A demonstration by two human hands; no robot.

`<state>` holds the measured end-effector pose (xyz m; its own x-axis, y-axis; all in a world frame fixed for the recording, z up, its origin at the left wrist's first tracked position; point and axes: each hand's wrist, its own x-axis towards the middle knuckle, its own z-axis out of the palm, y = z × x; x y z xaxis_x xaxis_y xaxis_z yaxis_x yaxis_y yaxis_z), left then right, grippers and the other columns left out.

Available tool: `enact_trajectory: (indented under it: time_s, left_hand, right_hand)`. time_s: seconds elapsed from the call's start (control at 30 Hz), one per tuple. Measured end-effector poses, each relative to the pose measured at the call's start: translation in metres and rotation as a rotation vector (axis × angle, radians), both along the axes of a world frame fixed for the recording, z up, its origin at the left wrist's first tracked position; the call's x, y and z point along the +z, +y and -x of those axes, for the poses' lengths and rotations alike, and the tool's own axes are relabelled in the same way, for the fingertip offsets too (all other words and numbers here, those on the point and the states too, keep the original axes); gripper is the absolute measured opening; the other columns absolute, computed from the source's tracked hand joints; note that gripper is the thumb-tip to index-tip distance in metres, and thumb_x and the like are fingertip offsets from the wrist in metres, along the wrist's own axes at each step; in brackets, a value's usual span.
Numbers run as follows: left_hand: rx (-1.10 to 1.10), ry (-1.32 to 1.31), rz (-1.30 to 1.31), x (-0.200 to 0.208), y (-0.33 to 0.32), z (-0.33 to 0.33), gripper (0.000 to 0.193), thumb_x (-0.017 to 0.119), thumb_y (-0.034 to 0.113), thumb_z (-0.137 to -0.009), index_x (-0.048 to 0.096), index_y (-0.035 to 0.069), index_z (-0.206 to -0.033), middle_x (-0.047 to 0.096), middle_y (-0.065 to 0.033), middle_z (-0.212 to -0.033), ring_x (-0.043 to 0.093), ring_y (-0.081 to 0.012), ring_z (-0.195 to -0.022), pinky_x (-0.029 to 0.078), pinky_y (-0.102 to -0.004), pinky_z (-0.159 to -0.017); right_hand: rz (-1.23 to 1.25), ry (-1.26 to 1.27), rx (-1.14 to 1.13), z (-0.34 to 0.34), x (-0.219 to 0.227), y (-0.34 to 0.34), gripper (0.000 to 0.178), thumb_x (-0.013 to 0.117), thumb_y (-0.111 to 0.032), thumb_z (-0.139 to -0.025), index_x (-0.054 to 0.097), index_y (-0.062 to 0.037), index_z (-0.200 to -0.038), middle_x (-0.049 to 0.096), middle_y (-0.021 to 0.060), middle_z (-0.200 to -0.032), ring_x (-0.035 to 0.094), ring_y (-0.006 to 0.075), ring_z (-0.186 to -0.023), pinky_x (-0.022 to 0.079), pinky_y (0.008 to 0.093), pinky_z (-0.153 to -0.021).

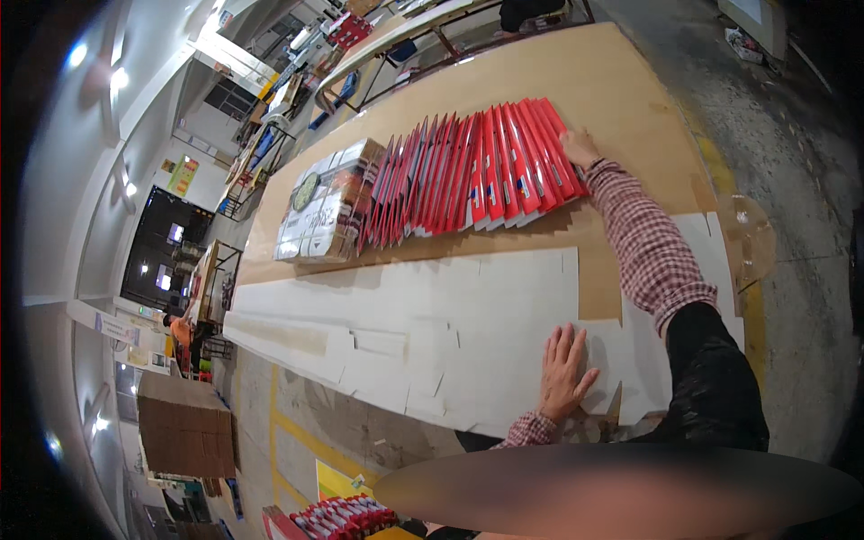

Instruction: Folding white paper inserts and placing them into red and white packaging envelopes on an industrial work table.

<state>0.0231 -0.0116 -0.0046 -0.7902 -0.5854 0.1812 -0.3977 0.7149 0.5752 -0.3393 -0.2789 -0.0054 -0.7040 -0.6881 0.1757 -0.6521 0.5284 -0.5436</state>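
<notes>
A long row of flat, glossy red packets (477,171) leans fanned out across the table, with white lower edges and small labels on some. At the right end of this row, my right hand (580,149) is closed at the edge of the last packet, its fingers partly hidden. My left hand (562,371) lies flat on the white sheets near the front edge, fingers spread and nothing in it. Against the row's left end stands a bundle (324,202) tied or wrapped in clear material, with a pale printed face and a round dark emblem.
Brown board covers the table (621,81), with overlapping white sheets (423,324) along the near side. More red-and-white packets (342,517) are stacked below at lower left, near a brown carton stack (184,425). A person in orange (183,333) is far left. Other worktables stand behind.
</notes>
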Motion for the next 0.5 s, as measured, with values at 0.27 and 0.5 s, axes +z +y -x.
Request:
enact_trajectory:
  time_s: [0.27,0.5]
  left_hand:
    - [-0.057,-0.002,0.039,-0.027,-0.022,-0.014,0.06,0.058,0.017,-0.077,0.042,0.011,-0.134,0.024,-0.0203,-0.146,0.016,-0.043,-0.136,0.012,-0.0552,-0.109]
    - [-0.405,-0.016,0.066,-0.001,-0.011,0.009,0.057,0.051,-0.006,-0.069,0.047,0.005,-0.125,0.044,-0.0146,-0.134,0.035,-0.0369,-0.128,0.03,-0.0444,-0.106]
  right_hand:
    - [-0.103,0.235,0.768,-0.099,0.039,0.326,0.089,0.071,-0.046,-0.067,0.032,-0.0121,-0.139,0.022,0.0164,-0.147,0.017,0.0368,-0.136,0.016,0.0548,-0.108]
    - [-0.659,0.158,0.762,-0.125,0.061,0.517,0.108,0.078,-0.043,-0.061,0.017,-0.0157,-0.145,0.004,0.0136,-0.152,0.004,0.0377,-0.139,0.011,0.0569,-0.11]
